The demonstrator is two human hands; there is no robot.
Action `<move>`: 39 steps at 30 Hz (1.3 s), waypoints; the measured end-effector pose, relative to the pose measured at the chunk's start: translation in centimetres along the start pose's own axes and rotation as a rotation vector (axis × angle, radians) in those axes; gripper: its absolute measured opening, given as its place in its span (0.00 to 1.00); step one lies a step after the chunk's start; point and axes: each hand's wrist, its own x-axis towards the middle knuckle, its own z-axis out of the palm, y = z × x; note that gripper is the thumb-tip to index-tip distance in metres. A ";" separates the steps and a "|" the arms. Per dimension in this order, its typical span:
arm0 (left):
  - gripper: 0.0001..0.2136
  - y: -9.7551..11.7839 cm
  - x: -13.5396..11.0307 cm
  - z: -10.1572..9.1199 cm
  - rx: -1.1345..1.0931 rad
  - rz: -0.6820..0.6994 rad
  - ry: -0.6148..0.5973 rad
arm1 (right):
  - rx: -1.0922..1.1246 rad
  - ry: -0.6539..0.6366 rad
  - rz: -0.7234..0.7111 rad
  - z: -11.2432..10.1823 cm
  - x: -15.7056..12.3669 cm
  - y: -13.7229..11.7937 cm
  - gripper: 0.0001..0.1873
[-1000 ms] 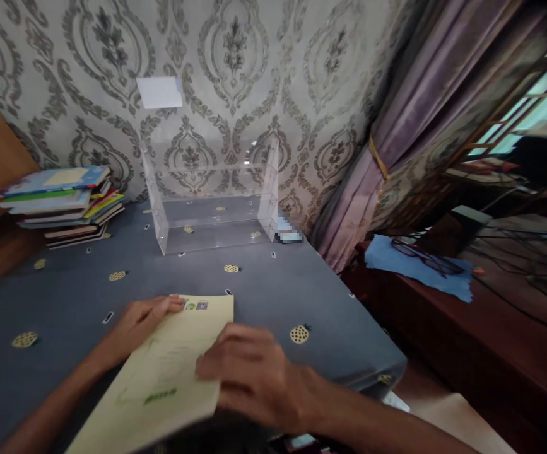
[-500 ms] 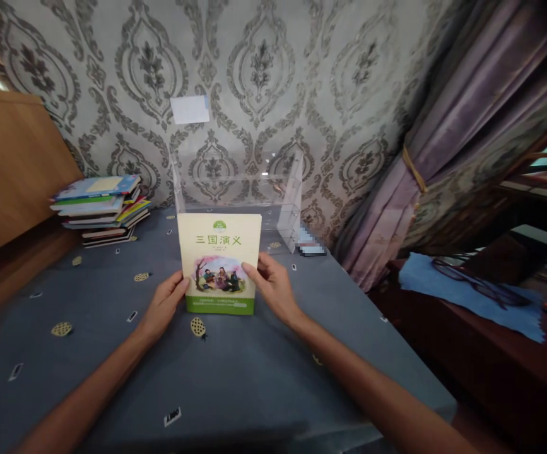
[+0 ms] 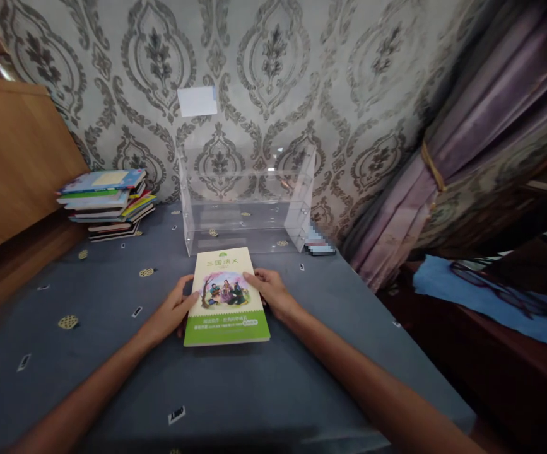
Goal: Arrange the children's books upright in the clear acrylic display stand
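Observation:
A cream and green paperback book (image 3: 226, 296) with a painted picture of seated figures is held between both hands, its cover facing up and its far edge tilted away from me. My left hand (image 3: 181, 307) grips the left edge, thumb on the cover and fingers partly hidden beneath. On the right edge, my right hand (image 3: 270, 291) pinches the book with its thumb on the picture. Just beyond the book stands a clear acrylic rack (image 3: 247, 217) with tiers, close to the wall.
A stack of books (image 3: 107, 202) sits at the back left beside a wooden cabinet (image 3: 17, 164). The table (image 3: 112, 372) has a blue-grey patterned cloth. Right of the rack lies a blurred item (image 3: 320, 241). Further right are a purple curtain (image 3: 405, 208) and a blue cloth with glasses (image 3: 472, 293).
The book has tipped back from nearly upright to a flatter pose, both hands still gripping its sides. More of the clear rack's lower part now shows. The view has shifted slightly.

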 end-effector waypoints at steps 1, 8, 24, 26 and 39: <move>0.40 0.1 0.1 -0.1 0.029 -0.008 -0.018 | -0.008 0.006 0.009 -0.1 0.2 0.1 0.24; 0.37 0.9 0.7 -1.0 0.246 -0.064 -0.132 | -0.366 0.041 -0.033 -0.9 1.1 -0.5 0.14; 0.14 0.8 4.9 -1.7 1.110 0.289 0.248 | -1.289 0.110 -0.310 0.2 -0.9 -2.1 0.13; 0.13 0.3 5.9 -1.8 1.119 0.358 0.264 | -1.313 0.108 -0.361 0.3 -0.7 -2.1 0.12; 0.16 -2.1 8.7 -1.6 1.012 0.508 0.368 | -1.288 -0.190 -0.702 3.1 2.9 -1.7 0.16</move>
